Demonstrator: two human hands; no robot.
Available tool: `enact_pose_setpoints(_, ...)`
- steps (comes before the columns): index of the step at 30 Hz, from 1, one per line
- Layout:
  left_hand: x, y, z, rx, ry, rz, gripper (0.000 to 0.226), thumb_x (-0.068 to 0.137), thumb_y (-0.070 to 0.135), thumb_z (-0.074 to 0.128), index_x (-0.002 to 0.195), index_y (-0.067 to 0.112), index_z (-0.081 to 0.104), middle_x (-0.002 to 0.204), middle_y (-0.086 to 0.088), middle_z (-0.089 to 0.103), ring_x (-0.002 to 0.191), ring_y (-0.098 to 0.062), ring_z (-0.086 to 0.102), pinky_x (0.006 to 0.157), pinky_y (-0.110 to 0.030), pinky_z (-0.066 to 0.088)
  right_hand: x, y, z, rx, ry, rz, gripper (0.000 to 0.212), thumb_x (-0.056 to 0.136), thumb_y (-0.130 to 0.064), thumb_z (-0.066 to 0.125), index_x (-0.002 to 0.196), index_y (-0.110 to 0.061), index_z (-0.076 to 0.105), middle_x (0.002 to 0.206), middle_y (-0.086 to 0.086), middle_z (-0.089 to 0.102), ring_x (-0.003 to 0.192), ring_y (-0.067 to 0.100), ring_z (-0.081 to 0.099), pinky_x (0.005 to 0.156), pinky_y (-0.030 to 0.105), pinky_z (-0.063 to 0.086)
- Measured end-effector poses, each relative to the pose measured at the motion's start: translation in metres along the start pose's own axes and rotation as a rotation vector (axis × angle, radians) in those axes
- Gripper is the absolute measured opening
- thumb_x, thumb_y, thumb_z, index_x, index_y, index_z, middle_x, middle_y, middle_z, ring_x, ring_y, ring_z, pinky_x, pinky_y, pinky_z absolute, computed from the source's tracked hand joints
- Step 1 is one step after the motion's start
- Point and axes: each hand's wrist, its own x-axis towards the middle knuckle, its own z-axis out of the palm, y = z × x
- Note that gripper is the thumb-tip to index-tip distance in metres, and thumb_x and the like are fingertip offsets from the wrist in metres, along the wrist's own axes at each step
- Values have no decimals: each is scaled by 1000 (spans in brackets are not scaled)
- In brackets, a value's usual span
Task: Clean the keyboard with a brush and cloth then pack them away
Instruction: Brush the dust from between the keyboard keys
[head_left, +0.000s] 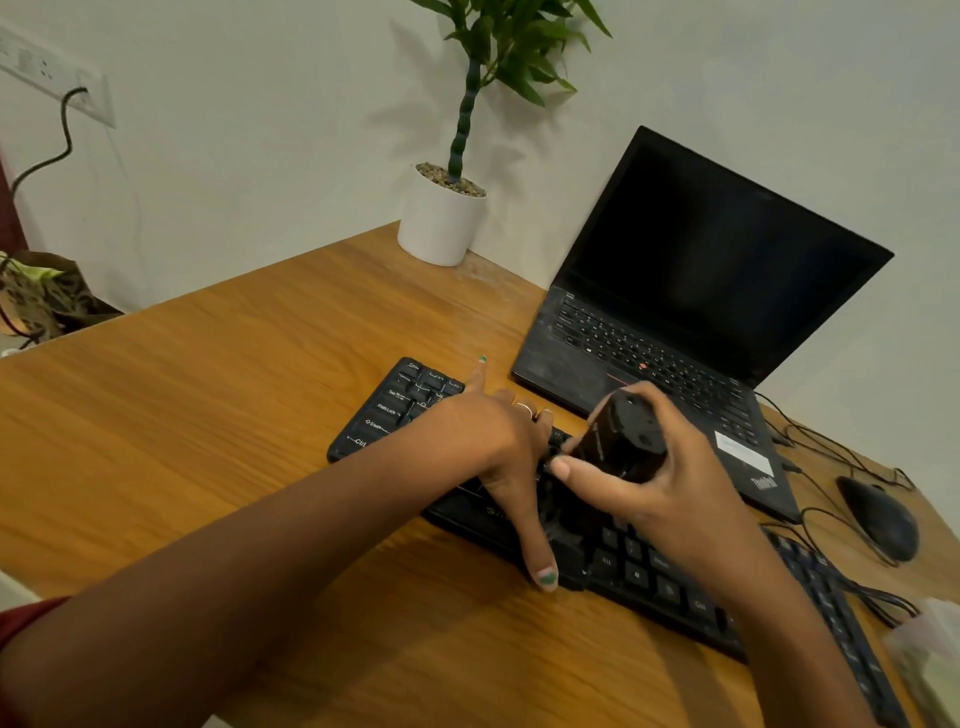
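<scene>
A wide wooden desk with an orange-brown grain (234, 395) is seen against a pale wall. An open black laptop with a dark screen (691, 291) is set at its far right. A long black computer keyboard (395, 410) lies slanted across the desk just in front of the laptop. A green plant is held in a white round pot (441, 223), gravel filling its top, at the far edge. The left hand (498, 441) is laid spread on the keyboard, thumb stretched to the near edge, fingers straight. A stubby dark cylindrical brush (623, 441) is gripped by the curled right hand (670, 493), its bristles blurred against the keys. A black corded mouse (880, 519) rests at the right.
</scene>
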Motion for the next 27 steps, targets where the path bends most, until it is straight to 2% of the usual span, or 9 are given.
enact_pose_setpoints(3,2,0,1,12,-18,-19,141,58,86,60,153,12,-15,163,-12,-2,148,-33,-8,110,-65,-15,-1,1,-21,-14,-165,57,54,55,-55,78,95,-29,53,93,0,68,88,14,67,75,31,58)
enact_pose_setpoints(6,2,0,1,-2,-12,-6,140,58,85,61,154,14,-12,163,-11,0,148,-33,-7,110,-66,-15,-1,0,-17,19,-226,-16,49,59,-46,78,97,-25,54,95,2,68,92,17,67,80,34,57)
enact_pose_setpoints(9,1,0,1,0,-3,22,132,59,85,61,156,20,-2,163,-8,-2,148,-33,-8,108,-68,-15,-4,-1,-7,90,-240,-72,42,65,-31,79,98,-24,56,100,2,67,98,17,65,85,29,54)
enact_pose_setpoints(15,0,1,0,8,-4,-11,141,58,85,61,153,11,-13,162,-12,-3,148,-33,-6,110,-66,-14,-8,0,-37,127,-342,23,43,60,-34,80,96,-26,56,102,3,68,101,18,65,79,23,55)
enact_pose_setpoints(18,-1,1,0,-7,-10,-17,141,58,85,61,153,13,-12,163,-12,-2,148,-33,-7,110,-66,-14,-7,4,-25,149,-325,-27,44,64,-25,81,100,-19,56,104,8,67,103,23,64,86,31,54)
enact_pose_setpoints(21,0,1,0,-10,-10,-14,140,57,85,62,154,14,-11,163,-11,-1,148,-32,-7,110,-66,-14,-4,6,-17,178,-270,-55,47,66,-23,80,103,-13,53,104,8,67,103,22,65,82,27,55)
enact_pose_setpoints(23,-2,-1,-2,-6,-19,-13,140,58,84,63,153,15,-14,163,-11,-4,148,-32,-9,110,-65,-15,-3,10,-19,159,-163,-61,51,62,-31,80,102,-15,53,103,4,68,101,18,66,78,23,55)
enact_pose_setpoints(25,-3,-6,-4,-5,-34,-17,140,59,82,64,152,16,-17,163,-9,-6,148,-30,-11,109,-65,-18,-1,15,-20,74,-8,-60,51,58,-43,78,99,-24,54,101,-1,68,99,11,65,77,17,53)
enact_pose_setpoints(27,-4,-10,-5,7,-46,-28,140,59,81,65,151,17,-19,163,-9,-7,148,-30,-12,108,-65,-21,0,19,-19,37,68,-35,52,57,-49,77,98,-27,53,100,-4,68,97,9,65,76,18,54)
